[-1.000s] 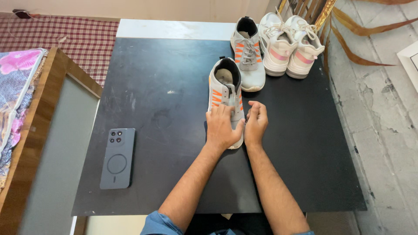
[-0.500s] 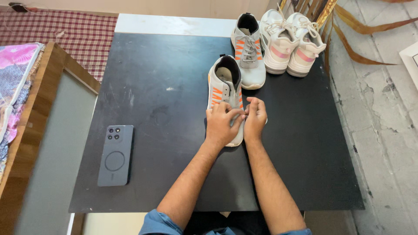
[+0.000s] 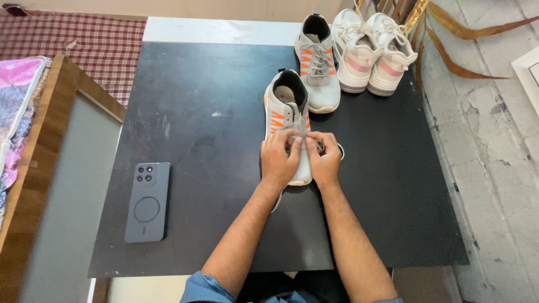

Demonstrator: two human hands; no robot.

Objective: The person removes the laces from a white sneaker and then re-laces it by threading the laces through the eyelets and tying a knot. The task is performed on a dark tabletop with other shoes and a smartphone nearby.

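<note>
Three sneakers (image 3: 348, 56) beyond hands – phone (image 3: 147, 202) left, apart

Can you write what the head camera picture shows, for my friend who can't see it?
Both hands, left hand and right hand, pinch the laces of a grey shoe with orange stripes on a black table. Its mate, two white-and-pink shoes and a dark phone lie nearby.

- Left hand (image 3: 278, 160): showing bare, with no glove, ring or watch.
- Right hand (image 3: 323, 160): showing bare likewise.
- Both forearms are showing uncovered.
- Blue sleeves (image 3: 205, 289) are sitting rolled near the elbows.
</note>
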